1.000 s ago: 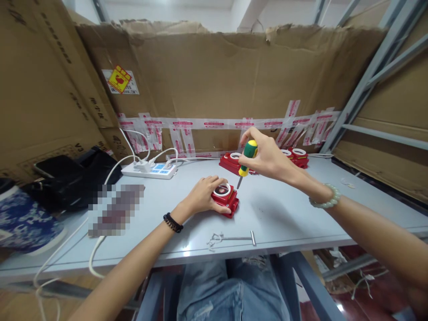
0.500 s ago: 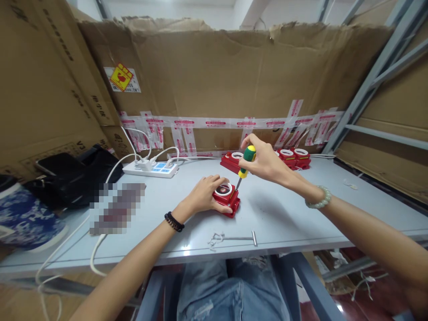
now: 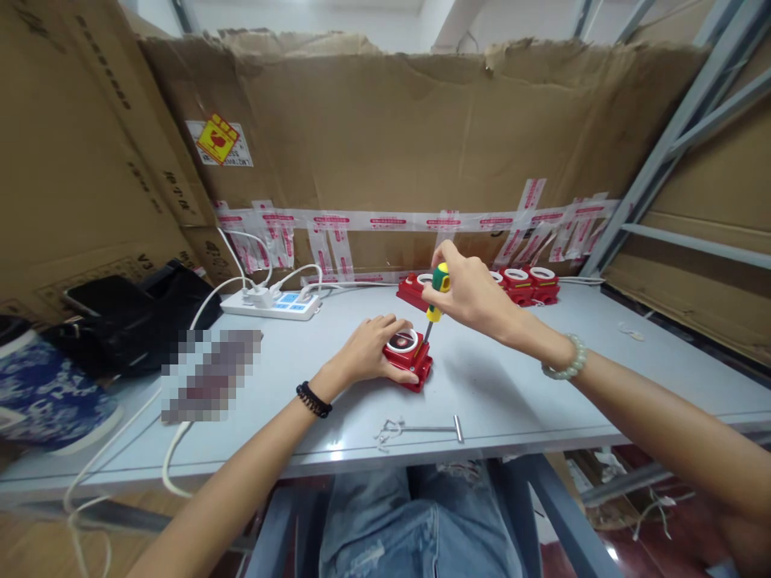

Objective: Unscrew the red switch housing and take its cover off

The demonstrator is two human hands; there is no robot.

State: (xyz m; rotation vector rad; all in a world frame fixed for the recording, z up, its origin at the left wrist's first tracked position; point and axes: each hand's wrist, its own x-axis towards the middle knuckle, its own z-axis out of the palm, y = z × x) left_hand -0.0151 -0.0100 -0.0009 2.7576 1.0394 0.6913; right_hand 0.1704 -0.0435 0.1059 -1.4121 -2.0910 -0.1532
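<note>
A small red device (image 3: 411, 361) with a white ring round a dark window lies on the grey table (image 3: 511, 385). My left hand (image 3: 367, 349) is wrapped round its left side and holds it down. My right hand (image 3: 473, 293) grips a green and yellow screwdriver (image 3: 436, 294) almost upright. The screwdriver's tip rests on the top right of the red device.
Several more red devices (image 3: 524, 285) stand at the back against a taped cardboard wall. A white power strip (image 3: 271, 305) with cables lies at the back left, next to a black bag (image 3: 120, 321). A metal T-handle tool (image 3: 430, 429) lies near the front edge.
My right hand has dropped a little and shifted left, bringing the screwdriver more upright with its tip on the red device. My left hand has stayed put.
</note>
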